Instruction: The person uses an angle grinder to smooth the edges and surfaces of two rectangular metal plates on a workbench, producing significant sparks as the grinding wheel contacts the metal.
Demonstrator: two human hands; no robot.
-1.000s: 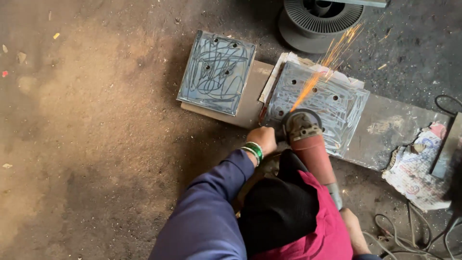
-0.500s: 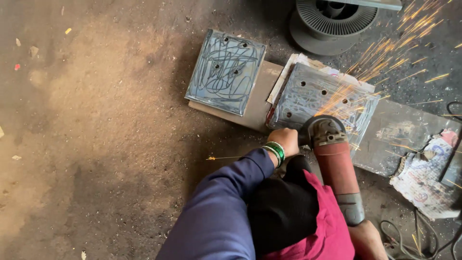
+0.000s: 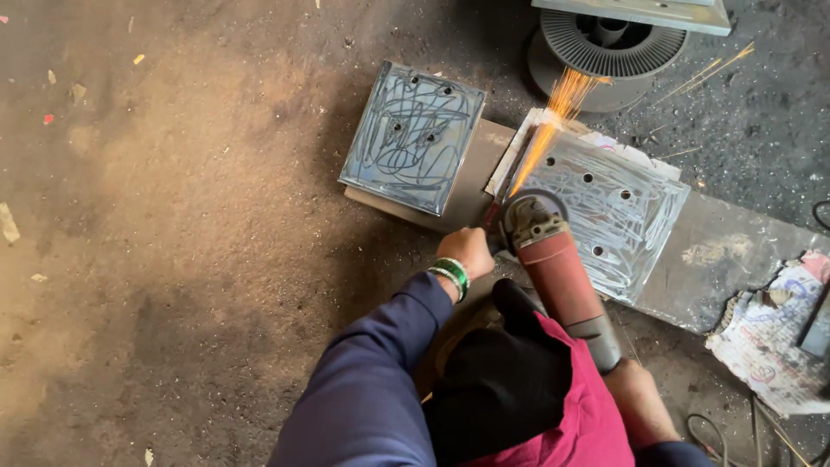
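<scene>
Head view, looking straight down onto a dusty workshop floor [image 3: 156,259]. Nearest the lens: dark blue sleeves, a black cloth and a pink-red garment at the lower edge. Right hand [image 3: 638,399], low in frame, clenched round the tail of an angle grinder [image 3: 558,268] with a red-brown barrel and grey rear grip, lying diagonally from lower right to upper left. Left hand [image 3: 469,251], green and white bangles at the wrist, closed at the grinder's head, apparently on a side handle; the grasp itself is hidden. Grinder disc and dark guard rest on the near left edge of a square steel plate [image 3: 605,216], bright, scribbled with swirl marks and pierced by several small holes. Orange sparks [image 3: 549,130] stream from the contact point away toward the top of frame. That plate lies on a paler sheet and on a long, dull grey flat plate [image 3: 735,259] running off to the right. Just left, a second square steel plate [image 3: 413,137], likewise scribbled and drilled, sits tilted on a brown board, apart from the grinder. At the right edge, a crumpled wad of printed paper [image 3: 769,337], white with pink and blue marks. Farthest, top right: a round wire spool [image 3: 605,43], dark ribbed flange, partly under a grey metal sheet.
</scene>
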